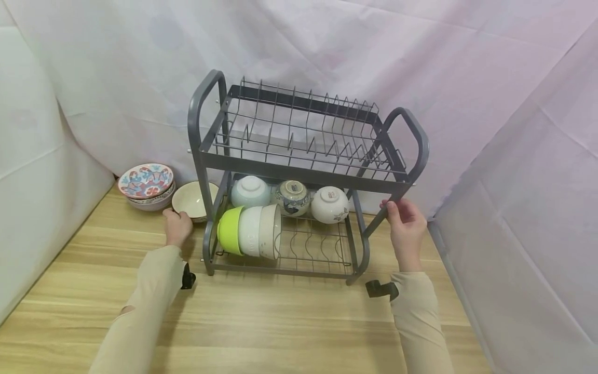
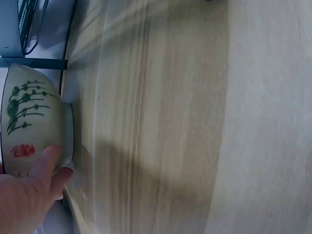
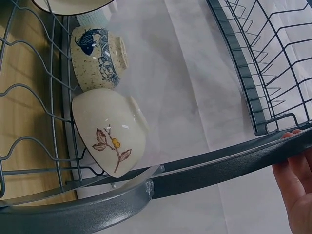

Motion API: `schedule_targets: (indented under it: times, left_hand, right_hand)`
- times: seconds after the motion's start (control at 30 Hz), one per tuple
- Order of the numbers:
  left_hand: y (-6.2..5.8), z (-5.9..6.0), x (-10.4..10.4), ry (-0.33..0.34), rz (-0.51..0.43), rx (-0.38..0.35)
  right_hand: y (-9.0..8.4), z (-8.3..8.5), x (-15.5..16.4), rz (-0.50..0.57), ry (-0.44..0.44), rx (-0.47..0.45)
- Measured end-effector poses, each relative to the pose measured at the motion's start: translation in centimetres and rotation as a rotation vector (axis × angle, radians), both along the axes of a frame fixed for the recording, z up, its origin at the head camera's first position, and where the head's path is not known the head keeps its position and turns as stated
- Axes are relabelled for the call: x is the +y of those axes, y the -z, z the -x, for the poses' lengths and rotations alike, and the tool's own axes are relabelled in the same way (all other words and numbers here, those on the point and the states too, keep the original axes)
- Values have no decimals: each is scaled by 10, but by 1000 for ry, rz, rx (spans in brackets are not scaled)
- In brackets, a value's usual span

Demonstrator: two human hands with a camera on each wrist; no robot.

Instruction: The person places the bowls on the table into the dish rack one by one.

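With my left hand [image 1: 178, 228] I grip the near edge of a cream bowl [image 1: 190, 201] that stands upright on the table, left of a grey two-tier dish rack [image 1: 280, 170]. Green sprigs and a red mark show on the bowl's outer side [image 2: 30, 109] in the left wrist view, where fingers [image 2: 48, 163] lie against it near its foot. My right hand [image 1: 407, 234] holds the rack's right upright, thumb in front and fingertips behind. The right wrist view shows only part of that hand [image 3: 298, 187] on the grey frame [image 3: 214, 168].
Upside-down bowls, pale blue [image 1: 250, 192], blue-patterned [image 1: 291, 198] and white [image 1: 329, 204], sit at the lower tier's back. Green [image 1: 230, 231], white [image 1: 249, 231] and cream [image 1: 270, 231] bowls stand sideways in front. Patterned bowls [image 1: 147, 182] are stacked far left. White cloth [image 1: 518, 171] surrounds the table.
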State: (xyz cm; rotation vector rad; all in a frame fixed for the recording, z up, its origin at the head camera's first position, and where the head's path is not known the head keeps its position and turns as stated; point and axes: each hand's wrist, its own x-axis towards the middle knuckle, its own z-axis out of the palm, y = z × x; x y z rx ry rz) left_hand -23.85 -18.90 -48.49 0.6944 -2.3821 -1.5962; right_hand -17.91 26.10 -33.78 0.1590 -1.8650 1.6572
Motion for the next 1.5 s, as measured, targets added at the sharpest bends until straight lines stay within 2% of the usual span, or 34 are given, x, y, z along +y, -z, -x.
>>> schedule_targets:
  times: [0.2, 0.43, 0.63, 0.8, 1.0, 1.27, 1.43, 1.5]
  left_hand:
    - [-1, 1, 6, -86, -53, 44]
    - [-2, -1, 7, -126, 24, 58]
    - [-3, -7, 5, -179, 88, 95]
    - [-12, -13, 0, -148, 104, 148]
    - [-23, -29, -8, -97, 123, 160]
    - [-29, -55, -20, -147, 141, 229]
    - [-39, -76, -29, -123, 123, 228]
    - [-42, -84, -34, -100, 88, 216]
  right_hand:
    - [-10, -8, -9, -12, -6, 21]
    - [-10, -9, -10, -14, -5, 20]
    - [-8, -9, -8, -28, 2, 12]
    - [-8, -8, -8, -23, 8, 14]
    - [-7, -7, -9, -3, 5, 0]
    - [-7, -6, -9, -16, 0, 1]
    - [-6, -5, -7, 7, -8, 20]
    - [-6, -5, -7, 8, -11, 24]
